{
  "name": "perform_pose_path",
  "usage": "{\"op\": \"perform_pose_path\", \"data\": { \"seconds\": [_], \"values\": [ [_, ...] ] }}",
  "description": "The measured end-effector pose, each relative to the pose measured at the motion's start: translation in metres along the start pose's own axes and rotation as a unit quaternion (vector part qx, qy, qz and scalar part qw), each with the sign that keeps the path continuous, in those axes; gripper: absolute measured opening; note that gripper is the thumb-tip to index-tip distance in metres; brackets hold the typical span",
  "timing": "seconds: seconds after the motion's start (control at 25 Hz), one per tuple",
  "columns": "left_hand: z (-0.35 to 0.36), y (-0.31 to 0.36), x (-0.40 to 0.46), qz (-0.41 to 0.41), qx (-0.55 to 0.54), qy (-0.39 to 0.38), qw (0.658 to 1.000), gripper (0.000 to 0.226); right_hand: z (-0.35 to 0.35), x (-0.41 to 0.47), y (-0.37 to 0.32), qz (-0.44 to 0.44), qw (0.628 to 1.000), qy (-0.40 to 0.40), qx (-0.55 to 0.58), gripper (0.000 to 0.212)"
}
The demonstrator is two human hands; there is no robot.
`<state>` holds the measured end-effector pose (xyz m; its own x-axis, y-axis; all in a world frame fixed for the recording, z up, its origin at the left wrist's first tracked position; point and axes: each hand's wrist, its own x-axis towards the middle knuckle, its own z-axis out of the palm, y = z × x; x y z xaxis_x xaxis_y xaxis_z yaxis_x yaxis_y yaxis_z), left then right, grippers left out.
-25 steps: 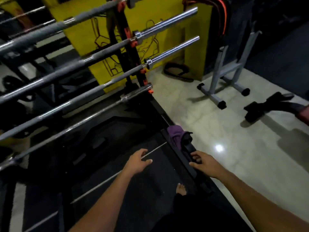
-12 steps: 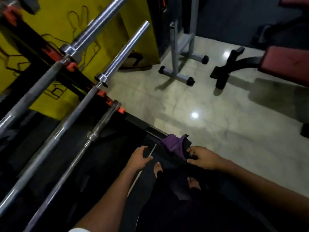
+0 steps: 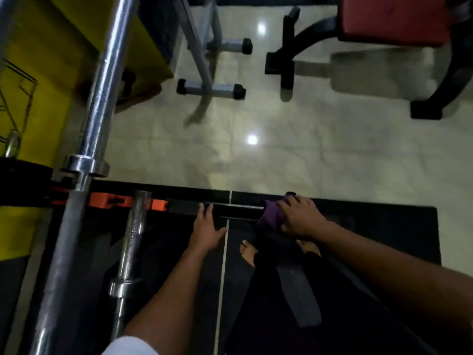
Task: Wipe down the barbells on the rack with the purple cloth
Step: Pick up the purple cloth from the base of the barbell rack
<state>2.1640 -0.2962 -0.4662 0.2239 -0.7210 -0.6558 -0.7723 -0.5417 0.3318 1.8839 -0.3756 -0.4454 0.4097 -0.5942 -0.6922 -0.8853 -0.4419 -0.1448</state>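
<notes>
The purple cloth (image 3: 271, 217) lies bunched on the black base bar of the rack (image 3: 238, 211), low in the head view. My right hand (image 3: 300, 219) rests on top of it, fingers curled over the cloth. My left hand (image 3: 206, 225) lies flat on the same black bar to the left, fingers apart and holding nothing. A thick steel barbell (image 3: 102, 88) runs up the left side of the view across orange rack hooks (image 3: 115, 201). A shorter, lower barbell (image 3: 133, 234) sits just right of it.
Black rubber mats (image 3: 371, 226) cover the floor under me, and my bare feet (image 3: 247, 251) stand on them. Beyond lies shiny tile floor with a grey metal stand (image 3: 212, 88) and a red-padded bench (image 3: 391, 19). A yellow wall (image 3: 38, 73) is at left.
The view has swung down and closer to the rack base. My right hand has moved onto the purple cloth, and my left hand has settled onto the black bar.
</notes>
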Motion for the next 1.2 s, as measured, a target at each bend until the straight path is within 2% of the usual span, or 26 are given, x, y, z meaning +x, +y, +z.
{"op": "perform_pose_path", "data": {
  "seconds": [0.08, 0.16, 0.28, 0.4, 0.48, 0.6, 0.72, 0.8, 0.84, 0.96, 1.08, 1.12, 1.16, 1.2],
  "values": [
    [0.008, -0.011, 0.012, 0.007, 0.043, -0.013, 0.999, 0.097, 0.014, 0.012, -0.007, 0.015, 0.999, -0.048, 0.011, 0.092],
    [0.017, -0.021, 0.011, 0.021, 0.091, -0.022, 0.995, 0.104, 0.026, 0.019, -0.007, 0.024, 0.997, -0.068, 0.007, 0.091],
    [0.003, -0.028, 0.014, 0.026, 0.100, -0.060, 0.993, 0.104, 0.017, 0.025, -0.001, 0.022, 1.000, -0.007, 0.017, 0.065],
    [-0.027, -0.017, 0.009, -0.005, 0.006, -0.088, 0.996, 0.088, -0.018, 0.015, 0.004, -0.029, 0.997, 0.029, 0.067, 0.032],
    [-0.042, 0.003, -0.006, -0.002, -0.074, -0.065, 0.995, 0.070, -0.038, -0.011, 0.003, -0.095, 0.991, 0.057, 0.078, 0.026],
    [-0.052, 0.043, -0.050, 0.015, -0.228, 0.007, 0.974, 0.046, -0.054, -0.063, -0.001, -0.234, 0.951, 0.173, 0.106, 0.025],
    [-0.067, 0.093, -0.103, 0.023, -0.385, -0.034, 0.922, 0.042, -0.086, -0.114, -0.005, -0.397, 0.875, 0.266, 0.071, 0.005],
    [-0.074, 0.118, -0.138, 0.053, -0.416, -0.046, 0.906, 0.030, -0.098, -0.136, -0.004, -0.455, 0.837, 0.300, 0.051, 0.009],
    [-0.076, 0.127, -0.153, 0.075, -0.417, -0.025, 0.905, 0.029, -0.102, -0.144, 0.001, -0.457, 0.833, 0.306, 0.061, 0.017],
    [-0.084, 0.153, -0.207, 0.138, -0.394, 0.074, 0.906, 0.036, -0.114, -0.178, 0.022, -0.408, 0.865, 0.243, 0.160, 0.042],
    [-0.092, 0.174, -0.260, 0.197, -0.397, 0.106, 0.890, 0.035, -0.132, -0.206, 0.023, -0.353, 0.852, 0.116, 0.367, 0.062],
    [-0.092, 0.181, -0.278, 0.212, -0.406, 0.110, 0.882, 0.030, -0.138, -0.211, 0.018, -0.347, 0.849, 0.078, 0.391, 0.062],
    [-0.092, 0.187, -0.292, 0.222, -0.407, 0.122, 0.878, 0.025, -0.143, -0.212, 0.011, -0.360, 0.846, 0.038, 0.391, 0.054],
    [-0.092, 0.193, -0.306, 0.228, -0.413, 0.143, 0.870, 0.019, -0.144, -0.211, 0.004, -0.383, 0.840, 0.002, 0.384, 0.036]
  ]
}}
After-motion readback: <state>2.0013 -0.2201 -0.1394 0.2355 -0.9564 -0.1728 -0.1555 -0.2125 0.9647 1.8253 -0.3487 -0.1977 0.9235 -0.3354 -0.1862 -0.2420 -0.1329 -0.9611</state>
